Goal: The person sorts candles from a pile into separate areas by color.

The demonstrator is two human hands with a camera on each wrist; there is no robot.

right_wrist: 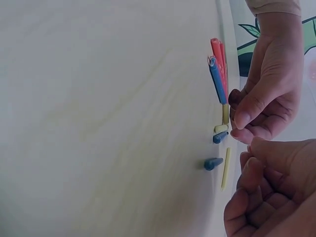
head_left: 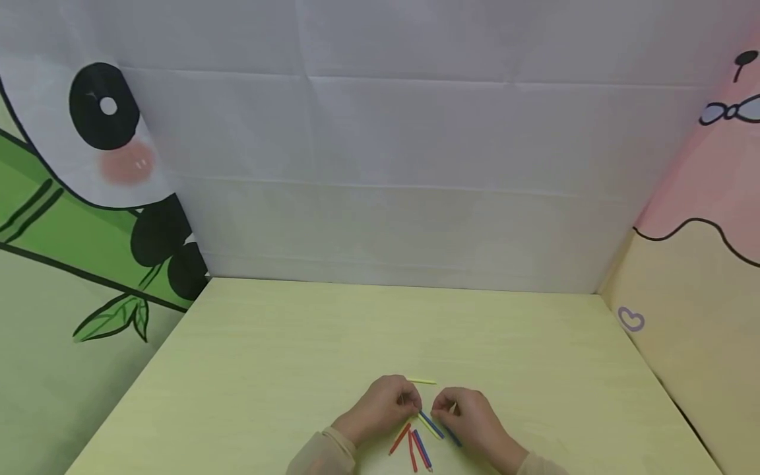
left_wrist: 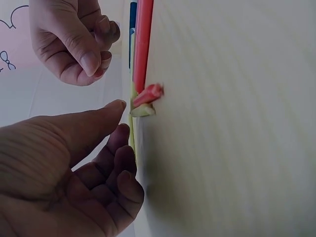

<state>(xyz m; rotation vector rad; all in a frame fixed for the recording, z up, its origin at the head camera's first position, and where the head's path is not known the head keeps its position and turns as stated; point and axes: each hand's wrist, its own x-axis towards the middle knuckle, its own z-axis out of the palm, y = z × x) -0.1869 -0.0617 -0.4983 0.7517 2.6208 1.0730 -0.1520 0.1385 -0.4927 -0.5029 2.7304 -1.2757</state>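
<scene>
Several thin coloured sticks lie loosely fanned on the table around my hands. In the head view, my left hand (head_left: pixel 388 402) has loosely curled fingers at the upper end of a blue stick (head_left: pixel 432 425); a yellow one lies alongside. Its thumb and forefinger stand apart in the left wrist view, with nothing seen between them. My right hand (head_left: pixel 472 415) hovers across from it, fingertips bent close together above another blue stick (head_left: pixel 453 437). No stick shows in this hand in the right wrist view (right_wrist: pixel 271 190). Whether fingertips touch a stick is unclear.
Nearer me lie red sticks (head_left: pixel 400 439) and a blue one (head_left: pixel 423 448). Beyond my hands is a single yellow stick (head_left: pixel 423 380). The pale yellow table (head_left: pixel 297 336) meets a white sheet (head_left: pixel 380 231) at the back, with printed panels on both sides.
</scene>
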